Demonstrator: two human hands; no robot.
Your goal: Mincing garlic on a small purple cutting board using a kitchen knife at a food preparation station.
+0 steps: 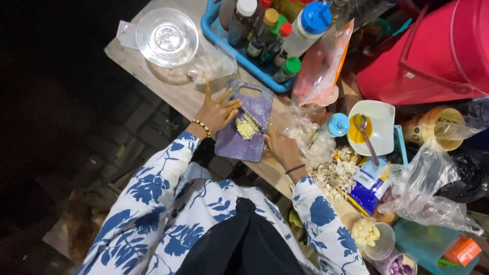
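A purple cutting board (254, 102) lies on the wooden table (147, 69), with a small pile of pale chopped garlic (247, 127) on it. My left hand (216, 111) rests flat on the board's left edge, fingers spread and touching the pile. My right hand (281, 146) grips the handle of a knife (253, 119), whose blade lies across the pile. Both arms wear blue-flowered white sleeves, with a bracelet on each wrist.
A glass lid (167, 36) sits at the table's far left corner. A blue tray (239, 51) of sauce bottles stands behind the board. To the right are garlic skins (333, 175), a white bowl (379, 119) with a spoon, plastic bags, a cup of peeled cloves (368, 231) and a red bucket (433, 56).
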